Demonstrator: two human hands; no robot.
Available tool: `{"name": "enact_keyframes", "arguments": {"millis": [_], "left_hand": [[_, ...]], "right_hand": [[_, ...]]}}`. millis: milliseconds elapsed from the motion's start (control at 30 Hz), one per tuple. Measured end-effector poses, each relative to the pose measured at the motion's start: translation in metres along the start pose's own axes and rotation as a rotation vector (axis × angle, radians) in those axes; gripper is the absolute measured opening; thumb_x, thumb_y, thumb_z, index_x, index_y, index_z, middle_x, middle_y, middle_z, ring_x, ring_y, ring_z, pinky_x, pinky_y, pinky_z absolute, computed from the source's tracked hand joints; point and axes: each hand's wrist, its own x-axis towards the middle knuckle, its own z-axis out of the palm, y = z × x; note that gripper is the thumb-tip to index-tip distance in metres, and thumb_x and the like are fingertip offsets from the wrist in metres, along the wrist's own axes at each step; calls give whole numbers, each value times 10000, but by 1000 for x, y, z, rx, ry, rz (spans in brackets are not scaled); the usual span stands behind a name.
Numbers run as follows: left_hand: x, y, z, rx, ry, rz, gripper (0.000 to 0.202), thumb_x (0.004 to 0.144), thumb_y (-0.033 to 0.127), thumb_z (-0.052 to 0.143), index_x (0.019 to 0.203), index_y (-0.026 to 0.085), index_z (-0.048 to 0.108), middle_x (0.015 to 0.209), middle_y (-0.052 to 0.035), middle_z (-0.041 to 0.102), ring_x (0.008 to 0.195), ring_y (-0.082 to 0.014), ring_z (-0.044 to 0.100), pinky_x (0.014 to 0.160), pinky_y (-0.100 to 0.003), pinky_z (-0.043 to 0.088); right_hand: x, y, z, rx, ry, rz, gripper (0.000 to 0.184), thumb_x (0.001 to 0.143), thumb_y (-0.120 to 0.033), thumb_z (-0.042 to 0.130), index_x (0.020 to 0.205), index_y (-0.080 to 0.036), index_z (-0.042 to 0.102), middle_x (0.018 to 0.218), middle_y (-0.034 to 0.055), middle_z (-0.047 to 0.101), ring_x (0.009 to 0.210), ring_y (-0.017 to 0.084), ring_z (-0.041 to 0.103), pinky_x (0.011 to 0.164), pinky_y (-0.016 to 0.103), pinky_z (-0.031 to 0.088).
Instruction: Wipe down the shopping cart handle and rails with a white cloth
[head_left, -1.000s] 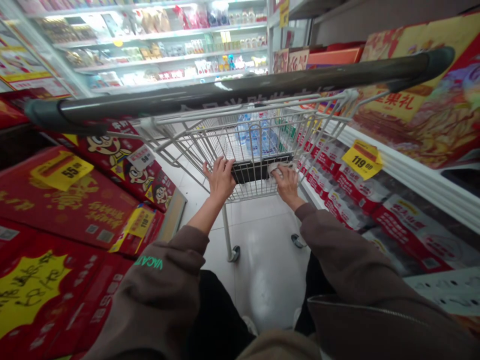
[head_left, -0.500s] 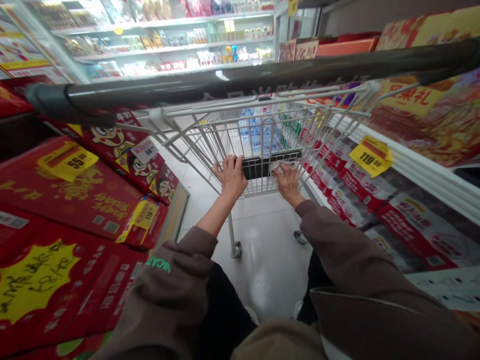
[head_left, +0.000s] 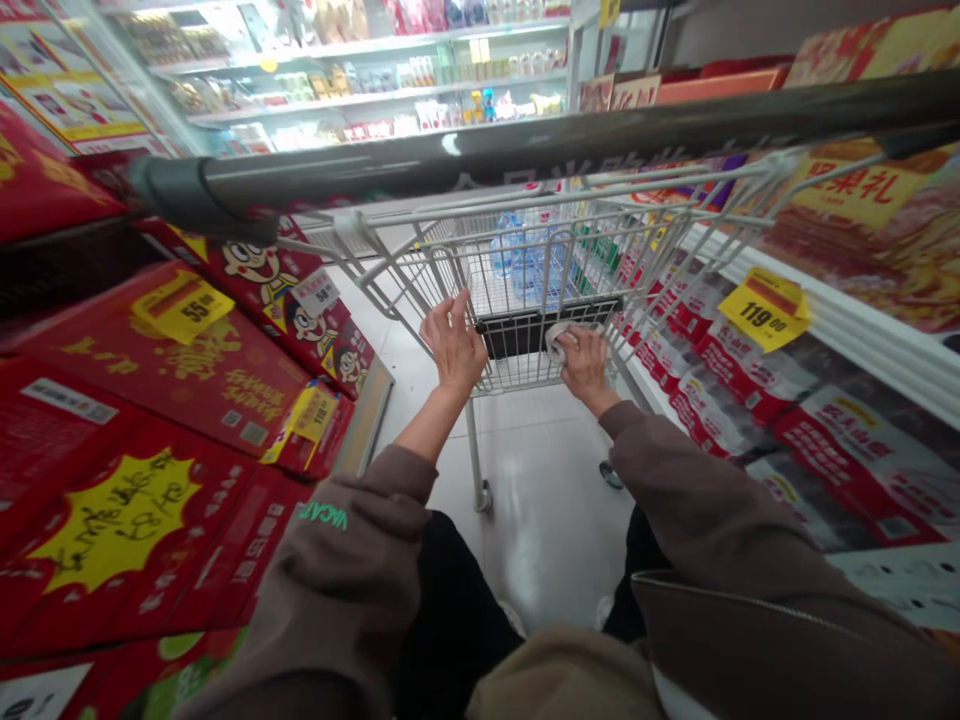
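Note:
In front of me stands a wire shopping cart (head_left: 420, 245) with a thick grey handle bar (head_left: 360, 165). A black panel (head_left: 517, 337) is fixed low on its near wire side. My right hand (head_left: 585, 362) is closed on a pale crumpled cloth (head_left: 555, 343), close against the right part of that panel. Beside the panel's left end my left hand (head_left: 455, 345) is raised with its fingers apart, holding nothing; whether it touches the wires is unclear. Clear blue-tinted bottles (head_left: 536, 260) show through the wire mesh at the cart's far end.
Red gift boxes (head_left: 187, 365) with yellow price tags are stacked close on the left. A shelf with wrapped bottle packs (head_left: 712, 375) runs along the right, a price tag (head_left: 765, 308) on its edge. Lit shelves (head_left: 360, 75) cross the back. Pale floor tiles (head_left: 525, 480) lie below.
My left hand has let go of the panel's left end and its fingers have lifted. The cloth in my right hand shows more. The whole view has shifted slightly.

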Motion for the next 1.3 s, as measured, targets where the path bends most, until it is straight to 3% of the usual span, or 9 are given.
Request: {"name": "enact_keyframes", "arguments": {"millis": [233, 300, 500, 600, 700, 867, 1000, 1167, 1300], "left_hand": [[-6, 4, -8, 27, -7, 1, 650, 889, 137, 520, 1526, 263, 478, 1463, -147, 526, 1453, -346, 410, 1241, -583, 266], [-4, 5, -11, 6, -21, 10, 663, 887, 122, 506, 1534, 260, 454, 1519, -148, 490, 1482, -337, 392, 1242, -573, 281], [3, -7, -9, -110, -51, 29, 754, 893, 80, 443, 1604, 260, 269, 1568, -160, 427, 1501, -309, 383, 1226, -557, 381], [8, -15, -3, -151, -8, 11, 834, 895, 69, 433, 1638, 264, 109, 1589, -168, 373, 1496, -284, 387, 1205, -520, 446], [12, -19, 0, -189, -20, 42, 861, 906, 76, 451, 1645, 251, 45, 1625, -176, 339, 1505, -279, 381, 1198, -483, 467], [13, -21, 0, -189, -108, 18, 826, 882, 64, 426, 1637, 202, 120, 1549, -169, 480, 1389, -249, 514, 1180, -443, 474], [11, -24, 5, -212, -195, -8, 806, 858, 62, 432, 1618, 178, 190, 1303, -130, 661, 1280, -251, 581, 1171, -474, 464], [21, -29, 14, -217, -152, -29, 706, 802, 47, 457, 1485, 219, 411, 1364, -135, 565, 1299, -251, 568, 1146, -453, 502], [37, -34, 24, -195, -136, -78, 705, 817, 46, 461, 1495, 214, 370, 1451, -151, 525, 1394, -264, 517, 1162, -470, 491]], "right_hand": [[47, -18, -4, -25, 328, -5, 458, 912, -128, 462, 1321, -242, 634, 1423, 123, 517, 1370, 307, 421, 1099, 517, 392], [46, -21, 0, -43, 291, 1, 430, 939, -129, 447, 1299, -253, 649, 1428, 115, 535, 1361, 300, 433, 1085, 516, 387], [0, -15, 10, -15, -29, -54, 484, 895, -76, 493, 1321, -224, 667, 1399, 160, 606, 1283, 309, 480, 1035, 500, 388], [5, -18, 5, 9, 47, -30, 500, 880, -85, 502, 1333, -219, 666, 1381, 164, 604, 1270, 316, 483, 1031, 499, 394], [33, -26, -5, 9, 174, -36, 491, 889, -98, 489, 1325, -233, 669, 1395, 144, 578, 1295, 320, 469, 1054, 507, 392], [74, -35, -16, -24, 238, -54, 447, 964, -144, 454, 1348, -255, 653, 1444, 121, 540, 1346, 322, 442, 1088, 529, 376], [76, -36, -13, -44, 217, -65, 420, 1030, -192, 404, 1343, -295, 663, 1435, 106, 574, 1337, 303, 456, 1076, 520, 373], [58, -35, -3, -25, 125, -37, 446, 998, -144, 424, 1362, -258, 657, 1418, 135, 594, 1310, 301, 467, 1073, 497, 366], [51, -27, 0, -17, 87, -43, 508, 931, -90, 466, 1381, -245, 643, 1436, 149, 583, 1300, 307, 481, 1059, 487, 370]]}}
